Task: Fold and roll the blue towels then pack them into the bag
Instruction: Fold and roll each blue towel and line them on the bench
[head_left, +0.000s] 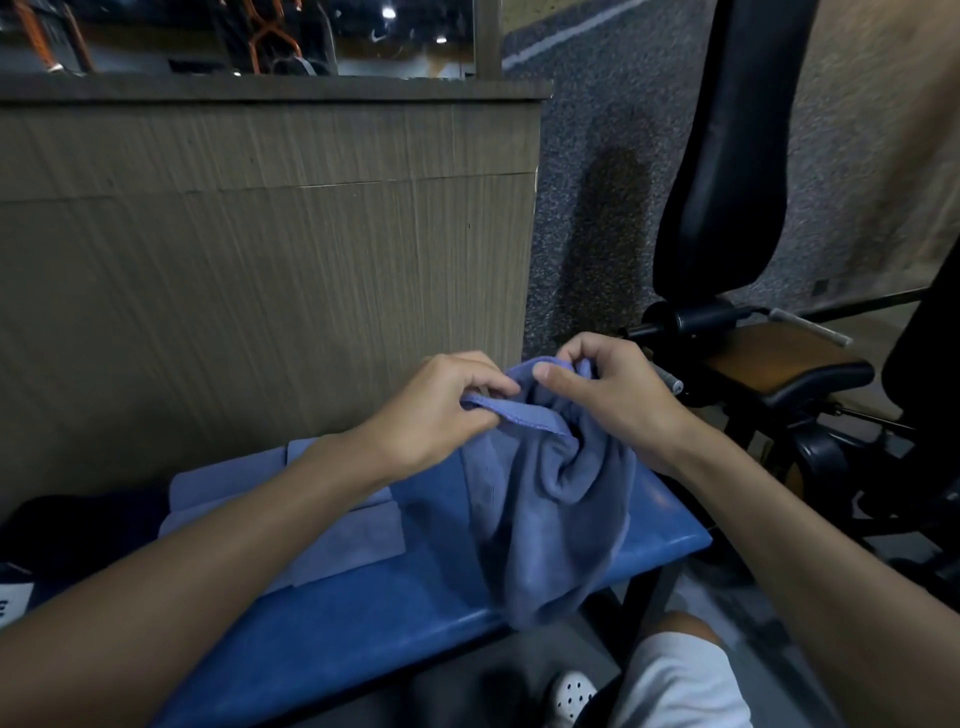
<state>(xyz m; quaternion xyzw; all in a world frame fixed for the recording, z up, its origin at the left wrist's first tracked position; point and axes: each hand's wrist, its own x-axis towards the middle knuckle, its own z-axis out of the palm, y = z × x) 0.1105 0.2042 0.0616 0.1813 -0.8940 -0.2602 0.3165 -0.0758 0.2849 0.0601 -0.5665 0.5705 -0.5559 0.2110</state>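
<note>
A: Where's the towel (545, 499)?
B: Held up over the bench (363, 639), bunched. It hangs down from both grips. Long axis runs from the hands back toward the person; bottom end droops past the bench's near edge.

A: Grips?
B: L hand (441, 410) pinches the hem strip, thumb and fingers curled on it. R hand (608, 384) pinches the bunched top edge just beside it. Hands close together, thumbs nearly touching. Neither is nearer: both sit at the top edge, all the cloth below them.

A: What does the next move need?
B: Prob. hands sliding apart along the hem to open it, then laying it flat on the bench. My read only.

A: Other towels? Bag?
B: The flat towels (332, 535) lie on the bench, left of the hanging one, partly under the L forearm. There's a dark shape (67, 525) far left, maybe the bag; can't tell.

A: Brands, writing?
B: Small swoosh logo (379, 35) in the glass up top. The white item (8, 603) at the left edge has marks, unreadable. No label seen on the towel.
</note>
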